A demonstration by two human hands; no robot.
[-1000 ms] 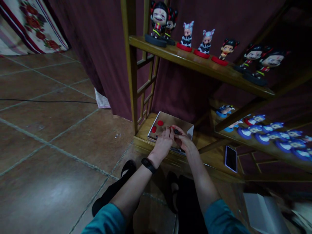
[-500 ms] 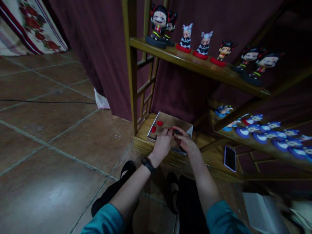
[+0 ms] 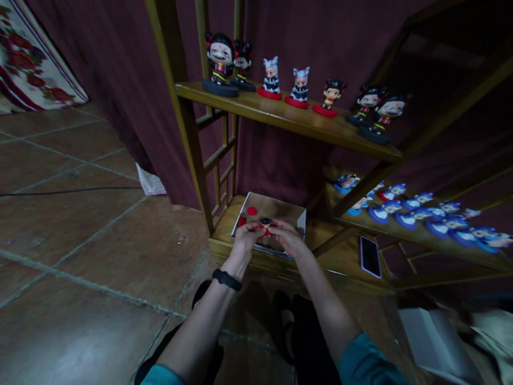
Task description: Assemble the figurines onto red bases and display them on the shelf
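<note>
Between the fingers of both hands is a small black-haired figurine point(image 3: 266, 224) with red at its lower part, held over a shallow cardboard box point(image 3: 276, 207). My left hand point(image 3: 245, 238) pinches it from the left, and a dark band circles that wrist. From the right, my right hand point(image 3: 287, 237) closes on the same figurine with thumb and fingers. Two red discs lie in the box's left part: an upper red disc point(image 3: 252, 211) and a lower red disc point(image 3: 241, 221). My hands cover the box's front part.
Figurines on round bases, such as a large black-haired one point(image 3: 221, 59), line the upper wooden shelf point(image 3: 280, 113). Several blue-based figurines point(image 3: 385, 210) crowd a lower right shelf. A phone point(image 3: 370, 256) lies on the bottom board. A pale box point(image 3: 433, 337) sits at lower right.
The view has shifted, and the shelf now appears farther left. My hands have turned the figurine so its dark head shows upright between them; before, my left hand partly covered it.
</note>
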